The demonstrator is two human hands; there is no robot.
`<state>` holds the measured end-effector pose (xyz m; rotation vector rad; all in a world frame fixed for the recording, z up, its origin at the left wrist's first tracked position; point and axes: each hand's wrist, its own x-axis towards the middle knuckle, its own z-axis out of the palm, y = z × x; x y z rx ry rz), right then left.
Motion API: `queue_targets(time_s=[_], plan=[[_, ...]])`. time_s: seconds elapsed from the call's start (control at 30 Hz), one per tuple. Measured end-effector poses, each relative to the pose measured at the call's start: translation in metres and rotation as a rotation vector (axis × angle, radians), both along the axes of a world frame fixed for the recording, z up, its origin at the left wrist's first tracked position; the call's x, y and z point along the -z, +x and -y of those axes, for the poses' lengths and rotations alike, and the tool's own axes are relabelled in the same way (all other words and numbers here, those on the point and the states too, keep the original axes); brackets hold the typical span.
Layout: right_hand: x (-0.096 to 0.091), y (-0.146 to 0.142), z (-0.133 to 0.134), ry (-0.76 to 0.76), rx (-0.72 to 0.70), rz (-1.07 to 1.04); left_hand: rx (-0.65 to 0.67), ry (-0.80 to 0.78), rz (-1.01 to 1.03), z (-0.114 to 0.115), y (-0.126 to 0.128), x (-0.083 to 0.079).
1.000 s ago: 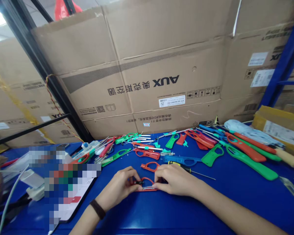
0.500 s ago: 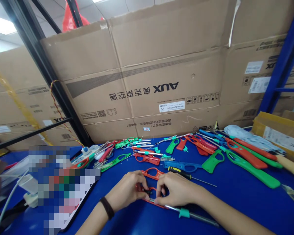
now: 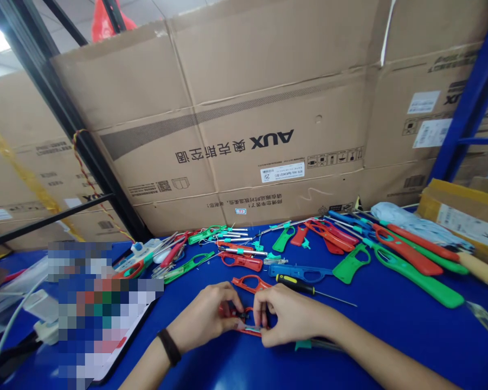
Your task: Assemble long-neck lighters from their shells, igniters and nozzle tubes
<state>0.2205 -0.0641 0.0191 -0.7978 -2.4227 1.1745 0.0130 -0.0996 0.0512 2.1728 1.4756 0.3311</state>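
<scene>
Red plastic lighter frame (image 3: 248, 331) between hands (image 3: 205, 313) (image 3: 290, 315)

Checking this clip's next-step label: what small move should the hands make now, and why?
Probably press the small black part fully into the red plastic lighter handle first. The left hand and right hand are both closed around it there, and the part looks unseated, though fingers partly hide it. The yellow-and-black screwdriver lies close by, unheld.

Stacked AUX cardboard boxes (image 3: 268, 108) against a blue steel shelving upright (image 3: 467, 103)
</scene>
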Motion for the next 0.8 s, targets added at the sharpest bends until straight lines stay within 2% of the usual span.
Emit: queue_targets(time_s=[0.1,0.2,0.23,0.27,0.3,0.4,0.47,0.53,0.67,0.8], plan=[[0.002,0.0,0.0,-0.004,0.0,-0.024,0.035,-0.071,0.057,0.001,-0.001,-0.003],[0.0,0.001,-0.001,0.029,0.005,-0.034,0.037,-0.148,0.068,-0.009,-0.013,-0.013],[0.0,0.001,-0.001,0.04,0.005,-0.037,-0.009,-0.149,0.021,-0.015,-0.02,-0.017],[-0.001,0.001,-0.001,0.044,0.005,-0.036,-0.114,-0.118,-0.084,-0.023,-0.03,-0.021],[-0.002,0.002,-0.001,0.04,0.004,-0.03,-0.232,-0.039,-0.238,-0.033,-0.041,-0.025],[-0.003,0.002,0.0,0.007,0.001,0.005,-0.449,0.122,-0.406,-0.063,-0.078,-0.031],[-0.003,0.001,0.0,0.011,0.007,0.013,-0.604,0.187,-0.508,-0.078,-0.098,-0.027],[-0.002,0.001,0.001,0.04,0.016,-0.01,-0.687,0.217,-0.578,-0.087,-0.109,-0.02],[-0.002,0.0,0.002,0.045,0.03,-0.072,-0.74,0.274,-0.643,-0.093,-0.109,-0.003],[0.002,-0.001,0.0,-0.009,0.03,-0.093,-0.754,0.287,-0.646,-0.098,-0.102,0.0]])
